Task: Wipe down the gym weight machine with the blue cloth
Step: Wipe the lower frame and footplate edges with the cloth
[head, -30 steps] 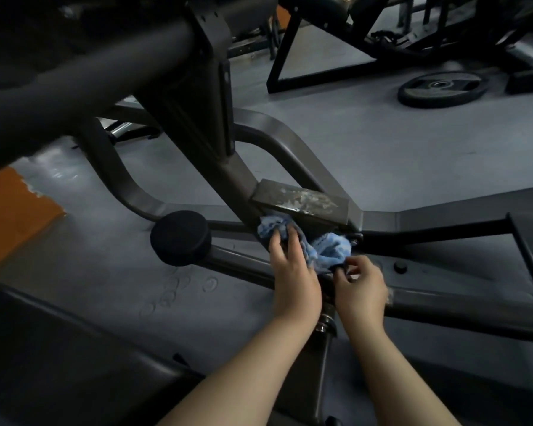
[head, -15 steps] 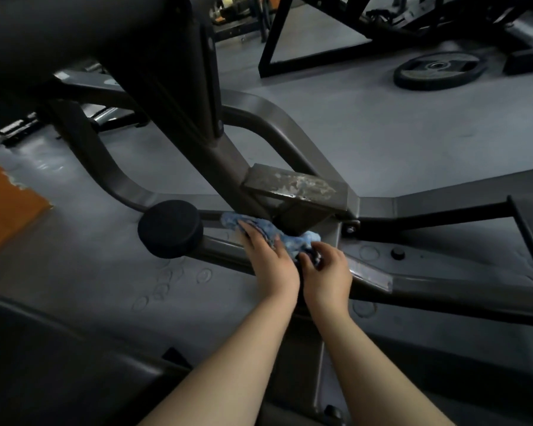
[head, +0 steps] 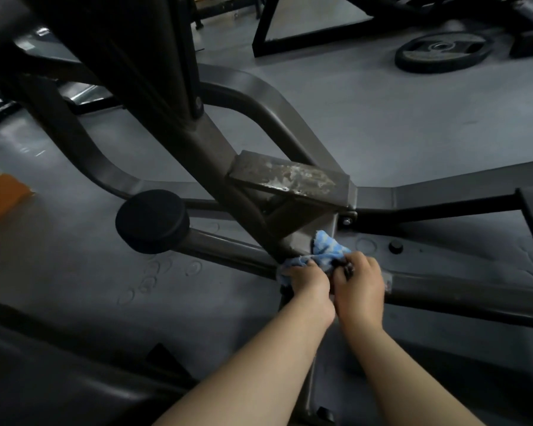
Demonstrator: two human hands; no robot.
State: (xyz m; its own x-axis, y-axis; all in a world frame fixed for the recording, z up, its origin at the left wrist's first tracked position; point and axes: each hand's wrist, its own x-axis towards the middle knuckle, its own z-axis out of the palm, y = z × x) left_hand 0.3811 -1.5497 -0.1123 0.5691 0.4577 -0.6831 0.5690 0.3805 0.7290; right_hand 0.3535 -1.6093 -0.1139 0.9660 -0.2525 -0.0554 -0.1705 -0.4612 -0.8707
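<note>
Basically both hands gripped the blue cloth (head: 326, 252), left hand (head: 310, 285) and right hand (head: 362, 282) with fingers curled round it, bunched against the weight machine (head: 216, 155) frame's lower joint.

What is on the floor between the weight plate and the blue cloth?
In the head view, bare grey floor, then the machine's frame arm, lie between the weight plate and the blue cloth.

Two bare forearms reach in from the lower edge, no sleeves on them; left hand (head: 308, 285) and right hand (head: 362, 282) are ungloved.
</note>
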